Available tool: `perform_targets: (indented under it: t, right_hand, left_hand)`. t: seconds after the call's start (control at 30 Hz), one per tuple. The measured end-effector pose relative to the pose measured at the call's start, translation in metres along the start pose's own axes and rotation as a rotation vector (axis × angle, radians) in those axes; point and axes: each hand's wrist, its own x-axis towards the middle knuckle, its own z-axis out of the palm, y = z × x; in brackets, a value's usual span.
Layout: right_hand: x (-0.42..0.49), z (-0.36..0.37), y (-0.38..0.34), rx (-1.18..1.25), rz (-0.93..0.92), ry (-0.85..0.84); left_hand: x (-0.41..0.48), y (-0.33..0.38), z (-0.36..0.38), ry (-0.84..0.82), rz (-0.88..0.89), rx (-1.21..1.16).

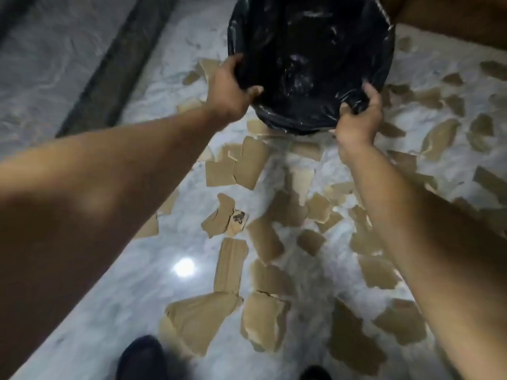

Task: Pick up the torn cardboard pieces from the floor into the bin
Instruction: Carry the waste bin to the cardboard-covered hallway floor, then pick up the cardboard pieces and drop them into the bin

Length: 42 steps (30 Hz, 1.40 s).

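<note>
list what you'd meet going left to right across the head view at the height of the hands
dark floor strip → left hand → black-lined bin → right hand → torn cardboard piece

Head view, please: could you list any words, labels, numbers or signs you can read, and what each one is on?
Dark print on one cardboard piece: too blurred to read.
On the black bin liner: no text visible.
On the other torn cardboard pieces: no print visible.
</note>
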Motion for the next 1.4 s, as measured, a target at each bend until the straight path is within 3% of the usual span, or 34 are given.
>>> perform_targets:
  t: [0.1, 0.33, 0.57, 0.83, 0.93, 1.07, 1.17, 1.27, 1.4]
  right_hand:
    - [0.047, 0.039, 0.031, 0.017, -0.153, 0.044]
    - [0.096, 0.079, 0.069, -0.046, -0.096, -0.123]
    - [0.075, 0.076, 0.034, 0.167, 0.022, -0.313]
    - [0.039, 0.070, 0.043, 0.115, -0.111, -0.348]
    - [0.004, 0.058, 0.090, -0.097, -0.165, -0.389]
    - [-0.065, 0.035, 0.181, -0.509, -0.093, -0.651]
    - [-0.115, 0.010, 0.224, -0.828, -0.035, -0.814]
    - [-0.160, -0.007, 0.244, -1.045, 0.005, -0.752]
    - [-0.203, -0.003, 0.258, -1.038, -0.028, -0.529]
  left_hand:
    - [0.056, -0.038, 0.025, -0.004, 0.044, -0.001]
    - [0.111, -0.098, 0.057, 0.069, 0.075, -0.074]
    - [0.110, -0.074, 0.041, 0.088, 0.008, -0.351]
    - [0.057, -0.067, 0.054, -0.011, 0.032, -0.200]
    - [0.000, -0.108, 0.070, -0.158, -0.016, 0.007]
    - [-0.094, -0.180, 0.096, -0.459, -0.042, 0.523]
    - [-0.163, -0.218, 0.106, -0.426, -0.188, 0.711]
    - [-0.219, -0.238, 0.103, -0.348, -0.455, 0.778]
    - [-0.255, -0.250, 0.105, -0.248, -0.415, 0.714]
